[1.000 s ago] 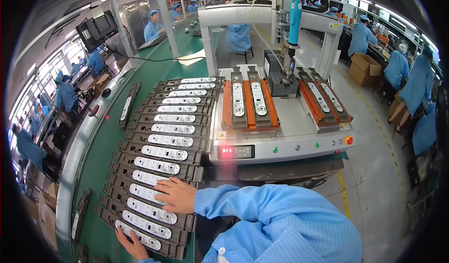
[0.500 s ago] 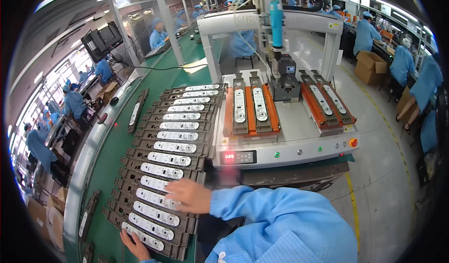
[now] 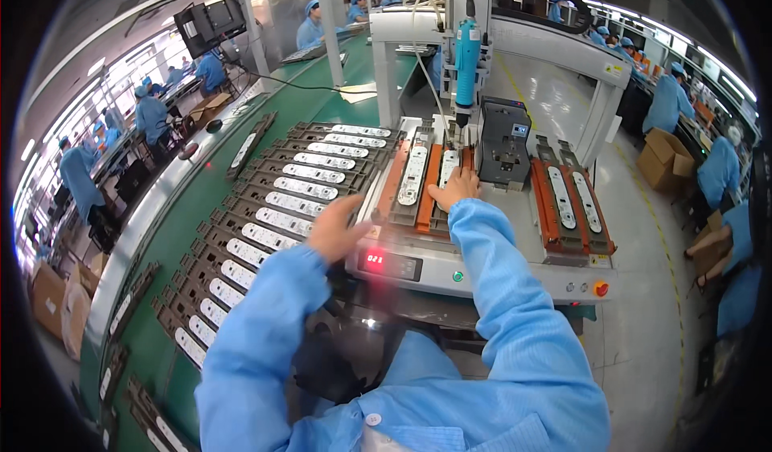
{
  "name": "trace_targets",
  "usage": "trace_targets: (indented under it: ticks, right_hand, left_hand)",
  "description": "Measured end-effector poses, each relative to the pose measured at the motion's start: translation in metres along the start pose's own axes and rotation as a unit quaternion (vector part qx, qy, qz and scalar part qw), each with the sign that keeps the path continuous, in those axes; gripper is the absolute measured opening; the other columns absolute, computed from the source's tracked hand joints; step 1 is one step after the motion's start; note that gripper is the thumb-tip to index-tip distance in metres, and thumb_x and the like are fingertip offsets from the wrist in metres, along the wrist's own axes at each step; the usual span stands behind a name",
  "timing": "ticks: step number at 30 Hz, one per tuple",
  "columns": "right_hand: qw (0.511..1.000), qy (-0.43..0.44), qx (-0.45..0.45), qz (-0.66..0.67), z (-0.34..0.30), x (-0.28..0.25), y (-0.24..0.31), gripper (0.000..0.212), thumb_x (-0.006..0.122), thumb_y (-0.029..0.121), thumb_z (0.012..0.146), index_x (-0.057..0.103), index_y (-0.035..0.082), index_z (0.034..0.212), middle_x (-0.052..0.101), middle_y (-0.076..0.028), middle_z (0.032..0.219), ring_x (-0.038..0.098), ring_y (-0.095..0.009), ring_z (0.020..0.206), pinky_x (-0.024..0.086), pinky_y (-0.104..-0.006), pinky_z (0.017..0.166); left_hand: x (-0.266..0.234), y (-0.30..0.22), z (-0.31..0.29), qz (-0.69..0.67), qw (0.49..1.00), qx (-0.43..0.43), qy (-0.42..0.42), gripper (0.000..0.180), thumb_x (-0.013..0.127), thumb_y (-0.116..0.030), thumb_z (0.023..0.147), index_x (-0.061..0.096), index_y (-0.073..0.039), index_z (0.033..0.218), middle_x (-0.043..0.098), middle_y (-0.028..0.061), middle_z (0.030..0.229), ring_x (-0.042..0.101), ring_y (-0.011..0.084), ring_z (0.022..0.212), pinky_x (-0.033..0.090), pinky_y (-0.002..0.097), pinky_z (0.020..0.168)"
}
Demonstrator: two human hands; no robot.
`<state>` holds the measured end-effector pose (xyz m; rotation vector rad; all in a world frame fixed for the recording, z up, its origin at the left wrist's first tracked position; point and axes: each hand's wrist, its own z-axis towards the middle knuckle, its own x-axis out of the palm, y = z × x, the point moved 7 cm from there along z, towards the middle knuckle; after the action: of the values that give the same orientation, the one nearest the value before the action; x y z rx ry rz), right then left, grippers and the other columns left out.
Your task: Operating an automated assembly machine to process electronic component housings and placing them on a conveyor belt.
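Observation:
My right hand (image 3: 456,189) lies over the second brown tray in the left orange fixture (image 3: 429,180), its thumb apart from its fingers. It partly covers a white circuit board (image 3: 448,165) there. Beside it, another long white circuit board (image 3: 413,176) rests in its own tray. My left hand (image 3: 336,228), slightly blurred, is open and empty above the gap between the machine and the row of trays. Nearest to it is a white circuit board (image 3: 284,221) in one of several brown trays (image 3: 231,225) lined up on the green bench.
A blue screwdriver head (image 3: 467,62) hangs over the fixture, beside a dark grey box (image 3: 504,142). A second orange fixture (image 3: 570,203) holds two boards at right. Loose trays (image 3: 252,145) lie along the bench's left side. A red button (image 3: 601,289) sits on the front panel.
My right hand has left the boards on the bench and reached the left fixture. My left hand has risen from the nearest tray toward the machine. The view has shifted.

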<state>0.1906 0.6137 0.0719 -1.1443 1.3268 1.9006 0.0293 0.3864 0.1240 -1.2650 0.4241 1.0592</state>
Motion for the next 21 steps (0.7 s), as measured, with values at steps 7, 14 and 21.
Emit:
trace_targets:
  ticks: [7,14,21]
  right_hand:
    - [0.994,-0.08,-0.067,-0.036,-0.003,0.007,-0.006,0.077,0.065,0.048,0.075,0.051,-0.007,0.125,0.049,-0.023,0.13,0.042,-0.038,0.126,0.036,-0.0424,0.106]
    - [0.973,-0.145,-0.089,-0.156,-0.057,-0.032,-0.02,0.064,0.064,0.059,0.075,0.067,0.002,0.106,0.065,-0.014,0.109,0.059,-0.033,0.106,0.048,-0.0494,0.088]
    - [0.996,-0.035,-0.077,-0.012,0.012,-0.058,-0.044,0.07,0.074,0.034,0.068,0.057,-0.001,0.126,0.067,-0.022,0.106,0.064,-0.035,0.104,0.051,-0.0397,0.088]
  left_hand:
    - [0.085,-0.054,0.093,0.157,0.981,-0.096,-0.057,0.042,0.072,-0.031,0.076,0.066,0.002,0.101,0.067,0.02,0.099,0.063,0.0326,0.099,0.052,0.0418,0.086]
    - [0.115,-0.041,0.095,0.112,0.985,-0.13,0.007,0.08,0.082,-0.035,0.066,0.052,0.001,0.131,0.05,0.0193,0.134,0.066,0.0323,0.099,0.053,0.0384,0.088]
    - [0.099,-0.049,0.116,-0.111,0.982,-0.152,-0.011,0.059,0.07,-0.045,0.068,0.068,-0.002,0.109,0.067,0.0231,0.099,0.066,0.0336,0.094,0.052,0.0373,0.084]
